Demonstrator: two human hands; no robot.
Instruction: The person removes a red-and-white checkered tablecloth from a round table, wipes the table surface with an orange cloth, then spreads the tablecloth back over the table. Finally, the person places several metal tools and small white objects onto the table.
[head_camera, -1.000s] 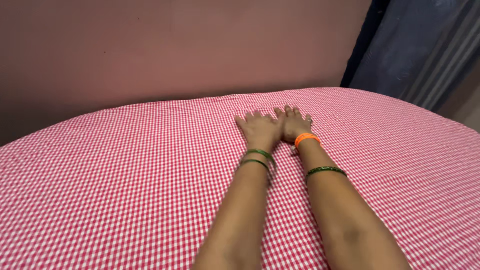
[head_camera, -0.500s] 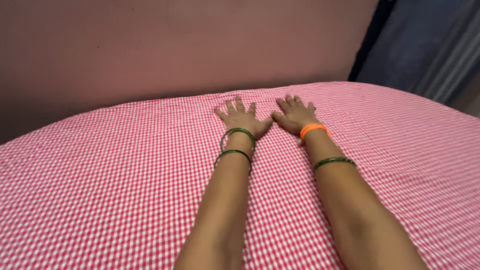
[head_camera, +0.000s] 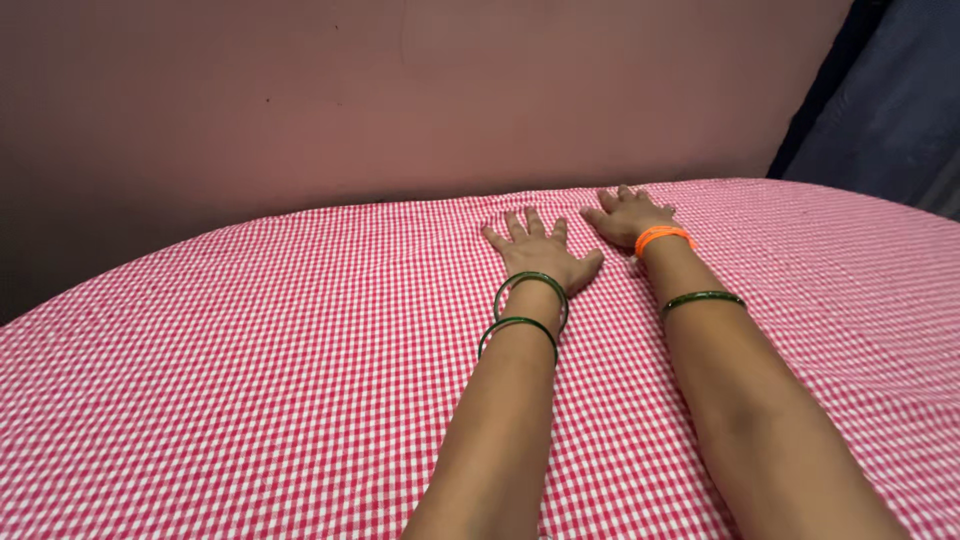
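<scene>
Red-and-white checked sheet (head_camera: 250, 380) lying smooth and taut, covering whole bed from near edge to wall. Left hand (head_camera: 540, 258) pressing flat on sheet near far edge, fingers (head_camera: 528, 224) spreading wide, holding nothing. Right hand (head_camera: 630, 215) resting flat just beside it, fingers splayed, empty. Plain pink wall (head_camera: 400, 100) standing behind bed; dark blue curtain (head_camera: 890, 100) hanging at right.

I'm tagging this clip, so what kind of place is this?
Probably a bedroom at home: both hands, left hand and right hand, lie flat on a red-and-white checked sheet beside a plain pinkish wall.
</scene>
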